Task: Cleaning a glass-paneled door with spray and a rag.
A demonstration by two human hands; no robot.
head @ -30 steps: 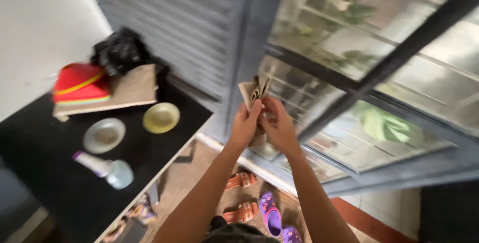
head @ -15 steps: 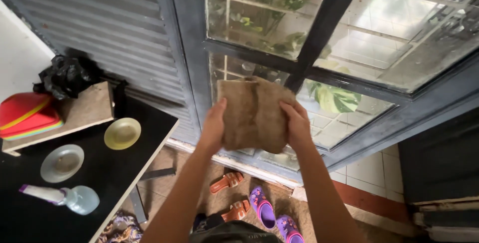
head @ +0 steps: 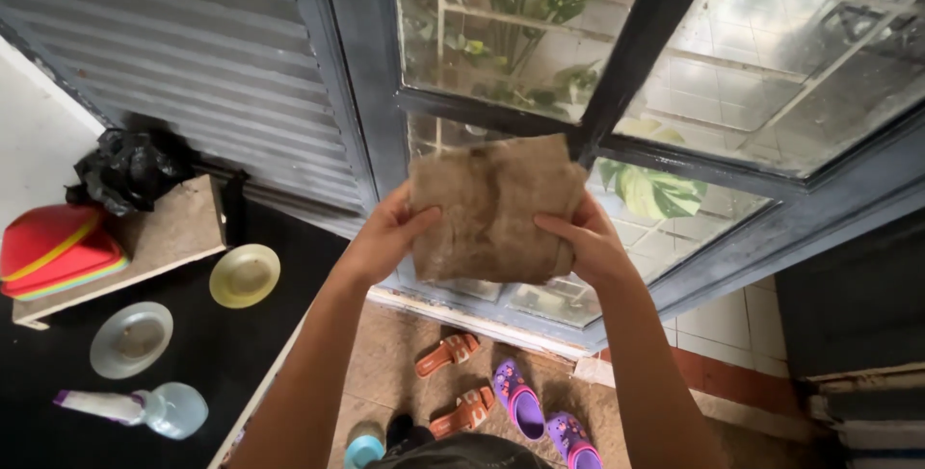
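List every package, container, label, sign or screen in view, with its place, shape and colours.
Spray bottle: lying on the black table at lower left, pale blue body, white and purple head.
Black bag: crumpled, on the wooden board by the shutter.
No labels, signs or screens show.
Left hand and right hand hold only a brown cloth.

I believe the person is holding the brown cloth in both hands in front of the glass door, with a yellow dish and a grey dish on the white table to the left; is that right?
Not quite: the table is black, not white, as the head view shows. Otherwise it holds: the left hand and right hand hold the brown cloth before the glass door, with the yellow dish and grey dish at left.
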